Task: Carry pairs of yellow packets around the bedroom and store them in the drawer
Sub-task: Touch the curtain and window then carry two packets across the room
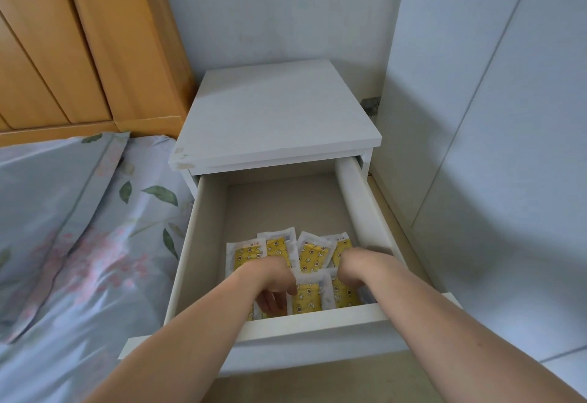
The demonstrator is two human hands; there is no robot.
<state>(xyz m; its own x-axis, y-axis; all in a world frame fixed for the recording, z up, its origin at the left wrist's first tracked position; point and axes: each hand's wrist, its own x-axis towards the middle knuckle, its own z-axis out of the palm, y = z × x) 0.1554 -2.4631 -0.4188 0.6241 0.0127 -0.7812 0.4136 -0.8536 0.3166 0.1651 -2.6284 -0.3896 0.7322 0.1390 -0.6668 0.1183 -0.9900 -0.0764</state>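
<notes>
The white drawer (313,315) of the nightstand is pulled open, and several yellow packets with white edges lie in its front half, among them a back row (313,255). Both of my hands reach down into it. My left hand (273,288) is bent at the wrist, fingers curled over a yellow packet (281,312) by the front wall, thumb beside the middle packet (306,299). My right hand (354,270) curls down onto another yellow packet (343,294) at the right side. Its fingertips are mostly hidden behind the hand.
The nightstand top (273,116) is bare white. A bed with a floral blue cover (79,228) lies close on the left, under a wooden headboard (79,37). White wardrobe panels (492,148) stand on the right. The back half of the drawer holds nothing.
</notes>
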